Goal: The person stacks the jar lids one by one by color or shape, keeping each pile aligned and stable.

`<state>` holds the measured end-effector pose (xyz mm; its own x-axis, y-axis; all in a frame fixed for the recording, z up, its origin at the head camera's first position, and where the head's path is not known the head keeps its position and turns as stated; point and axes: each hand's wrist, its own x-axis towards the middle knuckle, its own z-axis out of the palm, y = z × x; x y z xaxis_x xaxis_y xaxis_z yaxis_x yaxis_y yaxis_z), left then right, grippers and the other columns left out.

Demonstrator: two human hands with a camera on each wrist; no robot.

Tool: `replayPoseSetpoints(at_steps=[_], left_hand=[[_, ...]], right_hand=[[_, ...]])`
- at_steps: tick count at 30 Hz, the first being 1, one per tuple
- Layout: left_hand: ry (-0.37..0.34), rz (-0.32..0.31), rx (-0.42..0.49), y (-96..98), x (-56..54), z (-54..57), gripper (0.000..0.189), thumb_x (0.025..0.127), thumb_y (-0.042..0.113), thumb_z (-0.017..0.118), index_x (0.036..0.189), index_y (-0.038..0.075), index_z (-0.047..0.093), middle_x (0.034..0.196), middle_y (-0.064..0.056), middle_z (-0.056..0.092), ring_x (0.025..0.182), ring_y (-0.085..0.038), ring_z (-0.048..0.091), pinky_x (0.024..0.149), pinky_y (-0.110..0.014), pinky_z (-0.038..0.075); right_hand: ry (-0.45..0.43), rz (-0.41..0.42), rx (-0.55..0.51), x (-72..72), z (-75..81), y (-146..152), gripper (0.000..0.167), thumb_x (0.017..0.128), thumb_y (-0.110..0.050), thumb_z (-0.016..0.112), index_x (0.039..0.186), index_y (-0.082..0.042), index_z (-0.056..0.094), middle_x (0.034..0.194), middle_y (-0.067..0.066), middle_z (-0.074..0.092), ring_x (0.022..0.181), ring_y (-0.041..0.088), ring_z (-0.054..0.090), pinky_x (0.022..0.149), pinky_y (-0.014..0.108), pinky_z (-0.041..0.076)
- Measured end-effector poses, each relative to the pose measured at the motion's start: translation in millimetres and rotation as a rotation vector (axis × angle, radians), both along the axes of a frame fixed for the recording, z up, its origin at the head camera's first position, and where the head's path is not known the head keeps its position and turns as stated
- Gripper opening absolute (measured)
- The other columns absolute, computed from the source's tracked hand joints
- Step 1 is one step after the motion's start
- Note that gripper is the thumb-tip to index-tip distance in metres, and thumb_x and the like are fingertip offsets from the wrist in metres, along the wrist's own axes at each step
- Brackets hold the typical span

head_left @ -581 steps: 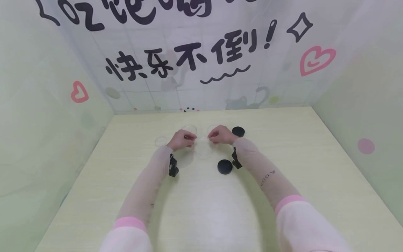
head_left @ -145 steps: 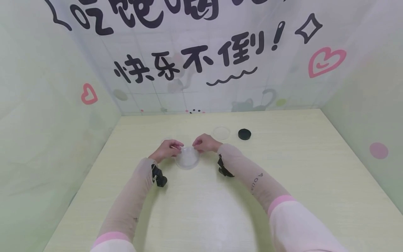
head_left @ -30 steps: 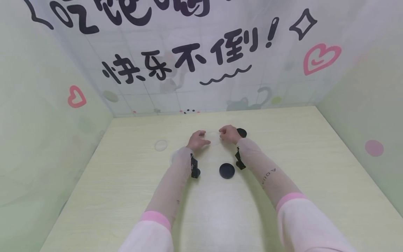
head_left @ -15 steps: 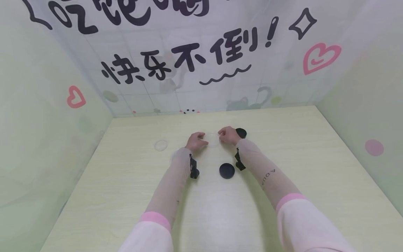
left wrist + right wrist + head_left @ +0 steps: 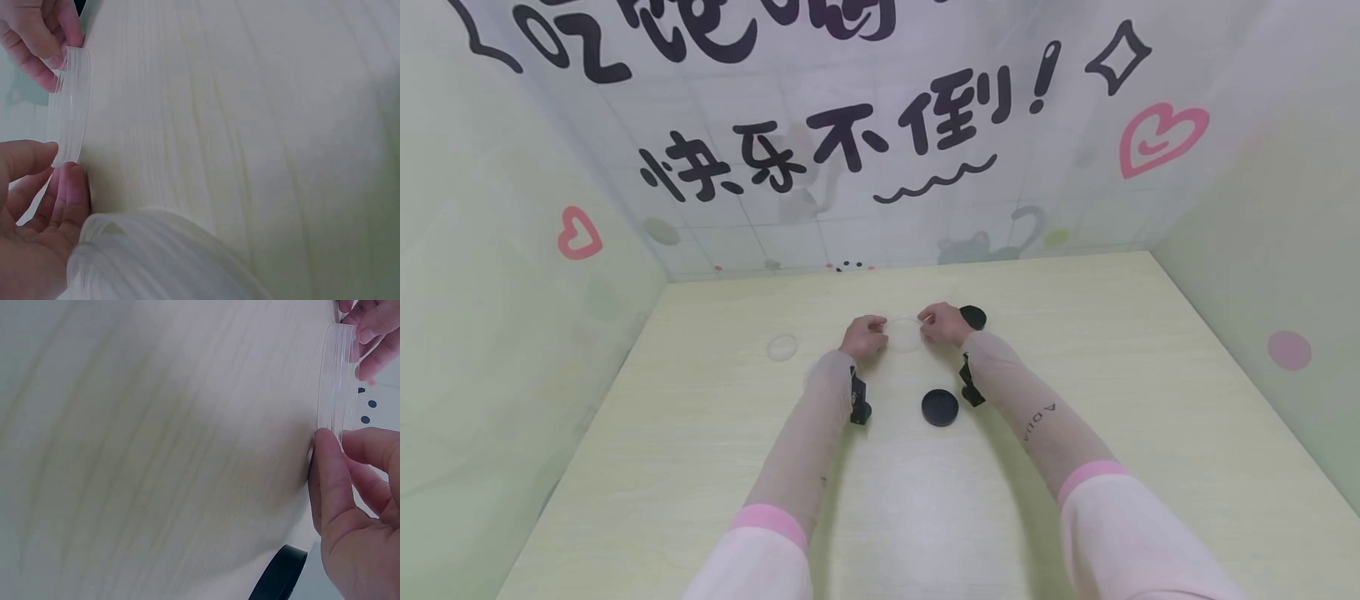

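Between my two hands is a clear, shallow round plastic piece [image 5: 904, 335] with a ridged rim, low over the table. My left hand [image 5: 863, 337] pinches its left edge; in the left wrist view the thumb lies on one side of the rim [image 5: 72, 103] and fingertips on the other. At the opposite edge, my right hand [image 5: 946, 323] grips it with thumb and fingers, plain in the right wrist view. A larger clear ridged round piece [image 5: 156, 259] sits close to my left wrist; my forearm mostly hides it in the head view.
One round black lid-like disc [image 5: 940, 407] lies nearer me, right of centre. Another black disc [image 5: 974, 317] is partly behind my right hand. A thin clear ring [image 5: 782, 347] lies to the left. Fabric walls enclose the table's back and sides.
My left fingers have closed in on the clear piece's rim. Both hands have shifted very slightly left. Some seconds earlier, they were farther left at a clear dish.
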<state>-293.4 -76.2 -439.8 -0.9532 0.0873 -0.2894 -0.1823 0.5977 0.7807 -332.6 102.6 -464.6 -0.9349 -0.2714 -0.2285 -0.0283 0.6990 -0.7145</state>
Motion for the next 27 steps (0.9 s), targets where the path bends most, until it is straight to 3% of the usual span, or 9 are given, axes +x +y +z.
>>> replayPoseSetpoints(at_steps=[2,7,10,12,14,16,18,23,27], left_hand=[[0.006,0.000,-0.003,0.1,0.3,-0.2,0.037,0.085,0.007,0.054,0.122,0.005,0.051,0.117,-0.013,0.053,0.107,-0.025,0.049,0.090,-0.033,0.040],[0.013,0.007,-0.007,0.0,-0.2,-1.6,0.036,0.085,0.006,0.054,0.121,0.005,0.052,0.116,-0.013,0.053,0.107,-0.025,0.049,0.091,-0.034,0.040],[0.011,0.018,-0.014,0.4,-1.3,-3.1,0.036,0.084,0.005,0.055,0.120,0.006,0.053,0.116,-0.012,0.054,0.107,-0.025,0.049,0.091,-0.034,0.040],[0.010,0.030,-0.018,1.3,-2.2,-4.2,0.036,0.084,0.005,0.055,0.120,0.007,0.054,0.115,-0.011,0.054,0.107,-0.024,0.049,0.092,-0.034,0.039],[0.013,0.041,-0.017,2.2,-2.4,-4.3,0.036,0.083,0.004,0.055,0.119,0.008,0.055,0.114,-0.011,0.054,0.106,-0.024,0.049,0.092,-0.034,0.039],[0.016,0.051,-0.014,2.8,-2.3,-4.2,0.036,0.083,0.003,0.056,0.118,0.008,0.055,0.114,-0.011,0.054,0.106,-0.024,0.049,0.091,-0.034,0.039],[0.019,0.056,-0.010,3.2,-2.1,-3.5,0.036,0.082,0.003,0.056,0.118,0.008,0.056,0.113,-0.011,0.055,0.105,-0.024,0.050,0.091,-0.034,0.039],[0.048,0.049,-0.002,1.4,-2.2,-1.4,0.035,0.082,0.002,0.055,0.117,0.007,0.057,0.112,-0.011,0.056,0.104,-0.024,0.051,0.091,-0.035,0.040],[0.059,0.039,0.011,-0.6,-2.1,1.4,0.035,0.082,0.002,0.055,0.117,0.007,0.056,0.112,-0.012,0.056,0.101,-0.024,0.052,0.086,-0.033,0.044]], right_hand=[[0.015,0.007,-0.013,-34.8,-47.4,7.4,0.035,0.080,-0.012,0.055,0.114,-0.004,0.057,0.099,0.013,0.060,0.078,0.021,0.059,0.069,0.033,0.049],[0.044,0.021,-0.031,-146.5,-199.5,31.8,0.036,0.075,-0.026,0.065,0.110,-0.019,0.060,0.094,0.003,0.061,0.073,0.016,0.059,0.061,0.033,0.049],[0.052,0.013,-0.036,-185.2,-251.0,39.0,0.035,0.072,-0.029,0.068,0.106,-0.025,0.061,0.090,0.000,0.061,0.071,0.016,0.059,0.059,0.033,0.049],[0.057,0.008,-0.047,-194.2,-263.2,41.2,0.033,0.069,-0.028,0.069,0.102,-0.027,0.062,0.086,-0.003,0.061,0.069,0.016,0.059,0.057,0.032,0.049],[0.069,0.004,-0.059,-186.6,-253.7,40.1,0.032,0.068,-0.025,0.068,0.100,-0.026,0.062,0.084,-0.003,0.061,0.068,0.015,0.058,0.056,0.031,0.049],[0.055,-0.004,-0.063,-163.4,-222.2,35.6,0.031,0.070,-0.020,0.066,0.101,-0.021,0.063,0.084,-0.001,0.061,0.069,0.015,0.058,0.057,0.030,0.049],[0.067,-0.005,-0.073,-127.7,-174.9,28.5,0.031,0.071,-0.013,0.063,0.102,-0.013,0.063,0.084,0.003,0.060,0.068,0.016,0.058,0.056,0.029,0.048],[0.016,-0.033,-0.076,-20.8,-24.5,3.7,0.031,0.077,-0.001,0.054,0.108,0.004,0.058,0.090,0.014,0.059,0.073,0.023,0.060,0.063,0.031,0.050],[0.001,-0.041,-0.102,35.3,50.5,-7.4,0.031,0.082,0.003,0.049,0.111,0.012,0.052,0.094,0.019,0.054,0.082,0.029,0.060,0.066,0.027,0.051]])
